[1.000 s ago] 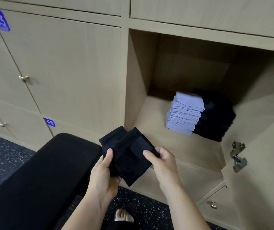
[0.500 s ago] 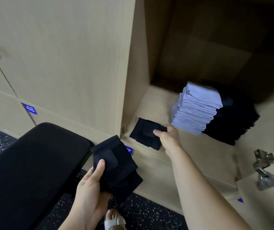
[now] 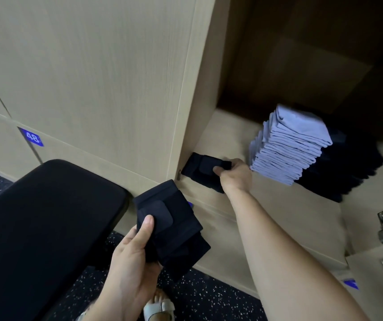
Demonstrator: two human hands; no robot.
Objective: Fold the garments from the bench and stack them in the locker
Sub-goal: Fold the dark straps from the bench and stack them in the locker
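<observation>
"Which step is this?"

"Stacking, I'd say. The right hand (image 3: 234, 176) is inside the open locker (image 3: 278, 205), and its fingers (image 3: 218, 169) pinch a small folded dark garment (image 3: 201, 169). It sits low at the front left corner, just inside the side wall. I can't tell whether it is resting on the locker floor yet."

"And the other hand?"

"The left hand (image 3: 130, 262) is out in front of the locker, just beside the end of the black padded table (image 3: 46, 228). Its thumb lies on top and its fingers curl under a bundle (image 3: 174, 228) of folded dark pieces. There's more than one, going by the layers."

"What does the next move call for?"

"My guess is laying that one piece flat, letting go, then taking the next off the bundle. A tall pale stack (image 3: 290, 144) stands further in, with a dark stack (image 3: 348, 174) right against it. The piece in hand is near them but apart, so it either starts a new pile or needs sliding across."

"Anything you can't make out?"

"The dark stack melts into the shadow, so I can't count it. The table is cut off at the left edge, and black cloth on black padding wouldn't show. What kind of garment these are, I can't say."
</observation>
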